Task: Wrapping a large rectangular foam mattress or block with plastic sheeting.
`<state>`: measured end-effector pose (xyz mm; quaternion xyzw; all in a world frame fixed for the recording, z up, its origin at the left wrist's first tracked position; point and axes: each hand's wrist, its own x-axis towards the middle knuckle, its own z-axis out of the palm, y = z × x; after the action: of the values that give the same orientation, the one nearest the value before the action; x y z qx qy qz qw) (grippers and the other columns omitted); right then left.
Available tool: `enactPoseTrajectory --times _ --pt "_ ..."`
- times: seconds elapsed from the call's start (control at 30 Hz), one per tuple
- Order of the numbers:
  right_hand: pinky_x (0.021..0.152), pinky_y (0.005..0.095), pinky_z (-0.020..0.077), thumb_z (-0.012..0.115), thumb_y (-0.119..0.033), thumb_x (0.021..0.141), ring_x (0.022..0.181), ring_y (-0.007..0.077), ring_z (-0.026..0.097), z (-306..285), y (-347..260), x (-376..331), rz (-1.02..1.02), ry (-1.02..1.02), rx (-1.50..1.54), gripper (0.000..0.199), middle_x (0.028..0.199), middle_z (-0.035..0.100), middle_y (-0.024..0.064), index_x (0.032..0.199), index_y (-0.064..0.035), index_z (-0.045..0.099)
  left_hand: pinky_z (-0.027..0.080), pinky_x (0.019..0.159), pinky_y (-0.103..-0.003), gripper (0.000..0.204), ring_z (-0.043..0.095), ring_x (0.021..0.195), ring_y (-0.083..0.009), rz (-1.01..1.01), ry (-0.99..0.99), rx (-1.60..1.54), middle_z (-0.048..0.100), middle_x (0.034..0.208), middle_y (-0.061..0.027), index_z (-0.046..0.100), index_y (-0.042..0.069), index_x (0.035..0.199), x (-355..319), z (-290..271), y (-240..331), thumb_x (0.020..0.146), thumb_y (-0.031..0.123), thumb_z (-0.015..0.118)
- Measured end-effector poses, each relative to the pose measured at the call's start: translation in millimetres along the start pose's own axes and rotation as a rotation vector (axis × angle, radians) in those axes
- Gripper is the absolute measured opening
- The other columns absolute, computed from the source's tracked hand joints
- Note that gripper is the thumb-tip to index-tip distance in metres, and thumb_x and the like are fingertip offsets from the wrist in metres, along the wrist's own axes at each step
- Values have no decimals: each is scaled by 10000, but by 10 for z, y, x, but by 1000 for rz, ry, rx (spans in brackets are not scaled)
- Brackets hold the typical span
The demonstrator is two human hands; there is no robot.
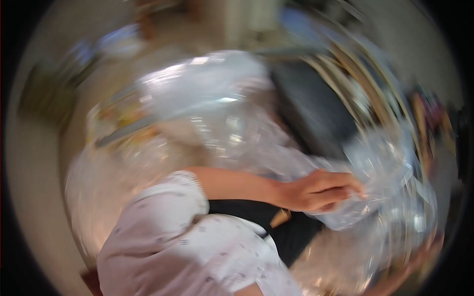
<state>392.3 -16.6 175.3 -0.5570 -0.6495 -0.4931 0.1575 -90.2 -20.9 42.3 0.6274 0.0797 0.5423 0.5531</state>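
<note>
My left arm, in a white patterned sleeve, reaches across to the right. The fingers of my left hand [318, 190] are bent together on crumpled clear plastic film [380, 172], apparently pinching it. At the lower right rim a blurred, skin-coloured shape looks like my right forearm [407, 269]; its hand [435, 242] is too smeared for its fingers to be made out. More clear plastic [222, 108] spreads shiny and wrinkled across the middle, beyond my left arm. A dark grey, flat-sided thing [316, 103] lies beyond my left hand.
Long, pale, curved strips [365, 81] stand at the upper right, smeared by motion. Plastic-wrapped things with yellow and orange patches [123, 116] lie at the left. A dark greenish, box-like shape [47, 96] stands at the far left. Most of the surroundings are blurred.
</note>
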Motion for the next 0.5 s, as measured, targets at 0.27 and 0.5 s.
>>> enactPoseTrajectory --times 0.27,0.5 --pt "849 311 414 370 -636 844 990 179 542 -423 -1760 -187 735 -764 1931 740 1157 556 103 1242 -18 452 512 548 -310 372 647 693 -216 71 -453 231 659 899 -50 545 110 1176 -254 1002 -817 812 43 589" --pt "736 231 434 632 -253 842 808 97 544 -569 -1884 -274 523 -855 1940 302 914 573 21 1026 -28 549 477 537 -294 347 586 590 -194 -49 -684 384 605 740 -70 584 81 1122 -367 1381 -995 784 122 651"
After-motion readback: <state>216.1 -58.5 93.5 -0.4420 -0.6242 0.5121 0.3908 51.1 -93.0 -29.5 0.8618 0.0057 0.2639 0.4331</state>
